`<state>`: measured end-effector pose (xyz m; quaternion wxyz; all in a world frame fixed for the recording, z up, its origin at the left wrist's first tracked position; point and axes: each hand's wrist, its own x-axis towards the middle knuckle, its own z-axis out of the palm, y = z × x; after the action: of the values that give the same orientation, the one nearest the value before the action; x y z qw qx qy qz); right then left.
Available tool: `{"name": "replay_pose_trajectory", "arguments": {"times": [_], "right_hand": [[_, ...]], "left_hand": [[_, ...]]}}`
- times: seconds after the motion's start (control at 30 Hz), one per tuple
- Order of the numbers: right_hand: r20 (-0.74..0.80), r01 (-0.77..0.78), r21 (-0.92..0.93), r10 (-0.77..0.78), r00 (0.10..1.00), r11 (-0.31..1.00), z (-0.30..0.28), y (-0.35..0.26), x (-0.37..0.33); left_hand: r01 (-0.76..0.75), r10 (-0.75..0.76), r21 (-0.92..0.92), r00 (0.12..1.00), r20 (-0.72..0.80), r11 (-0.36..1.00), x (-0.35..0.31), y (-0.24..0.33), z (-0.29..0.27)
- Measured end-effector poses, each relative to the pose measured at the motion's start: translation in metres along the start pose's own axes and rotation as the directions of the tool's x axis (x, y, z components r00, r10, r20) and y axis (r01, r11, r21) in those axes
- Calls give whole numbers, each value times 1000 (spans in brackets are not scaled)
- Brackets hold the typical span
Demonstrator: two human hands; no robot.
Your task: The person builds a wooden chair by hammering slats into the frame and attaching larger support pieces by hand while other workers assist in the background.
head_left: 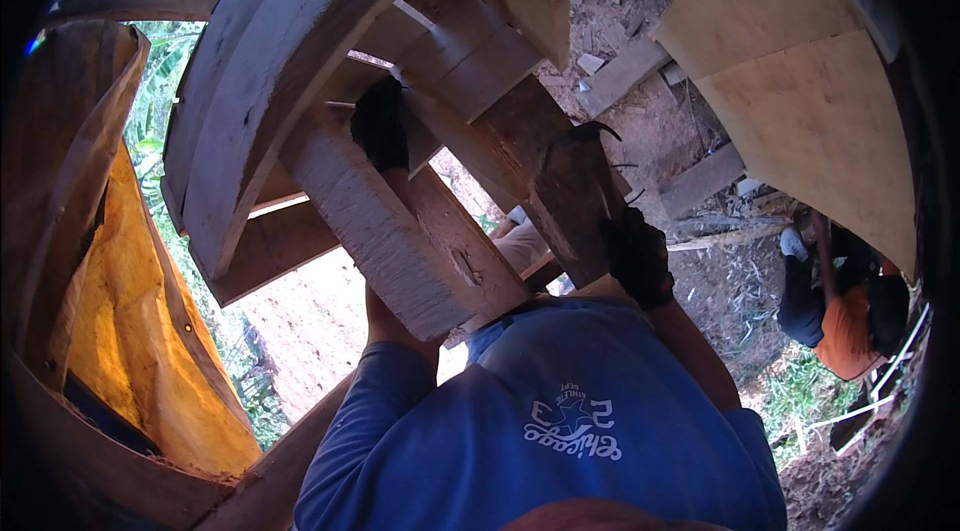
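My right hand [637, 256], in a black glove, is wrapped round the handle of a claw hammer [605, 181]. The hammer's dark curved head points away from me, above a dark brown board [570, 221]. On the left, my left hand [380, 126], also in a black glove, reaches in among the boards of a wooden frame. My forearm passes beneath a thick pale beam [380, 221], which partly covers it. That hand's fingers are too dark to make out, though it lies close to a crosswise board [460, 146].
A large curved timber form [270, 61] rises at the upper left. Plywood sheets [800, 81] stand at the upper right, with scrap boards [705, 181] on the dirt below. A person in orange [850, 331] crouches at the right. A yellow-orange sheet [150, 311] hangs at the left.
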<state>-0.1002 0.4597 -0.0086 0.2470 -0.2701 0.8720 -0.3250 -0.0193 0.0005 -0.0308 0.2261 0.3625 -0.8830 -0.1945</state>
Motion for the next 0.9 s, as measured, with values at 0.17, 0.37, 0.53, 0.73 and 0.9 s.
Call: {"name": "replay_pose_trajectory", "arguments": {"times": [0.17,0.37,0.53,0.73,0.9], "right_hand": [[32,-86,36,85,996,996,-4,-7,0],[19,-87,42,86,996,995,1,-4,-2],[-35,-70,89,73,997,994,5,1,-2],[-27,-54,119,58,998,991,3,-2,-3],[56,147,-81,-143,988,986,6,15,-9]], "left_hand": [[-101,99,104,995,22,989,4,-1,-1],[-268,268,278,963,41,922,4,-11,-2],[-241,243,259,970,23,935,1,-16,6],[-216,222,255,975,5,943,-11,-17,6],[-207,212,248,977,7,946,-19,-18,6]]}}
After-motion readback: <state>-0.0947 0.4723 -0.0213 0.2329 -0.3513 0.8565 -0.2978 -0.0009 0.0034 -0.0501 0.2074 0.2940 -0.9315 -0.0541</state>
